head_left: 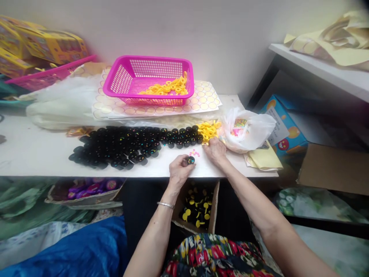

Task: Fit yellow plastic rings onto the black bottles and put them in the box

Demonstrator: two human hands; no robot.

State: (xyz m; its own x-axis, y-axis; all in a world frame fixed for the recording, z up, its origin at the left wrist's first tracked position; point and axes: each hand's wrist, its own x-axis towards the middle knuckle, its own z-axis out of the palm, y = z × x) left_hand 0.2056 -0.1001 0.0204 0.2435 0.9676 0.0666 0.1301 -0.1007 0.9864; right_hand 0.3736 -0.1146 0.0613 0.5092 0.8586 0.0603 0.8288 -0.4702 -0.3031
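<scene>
My left hand point(179, 169) is closed around a small round black cup point(190, 160), whose open top shows tiny coloured bits inside. Several pink bits point(194, 153) lie loose on the table just beyond it. To the right, my right hand point(216, 151) is at the near edge of a pile of yellow plastic pieces point(208, 130). Its fingertips are pinched at one of these pieces. A long block of many similar black cups point(127, 142) stretches leftward from the yellow pile, standing close together.
A pink basket point(148, 98) with yellow ring-ended pieces rests on sticker sheets point(206, 98) at the back. A white plastic bag point(253, 129) stands right of my right hand. Below the table edge, a cardboard box point(215, 207) between my legs contains black-and-yellow pieces.
</scene>
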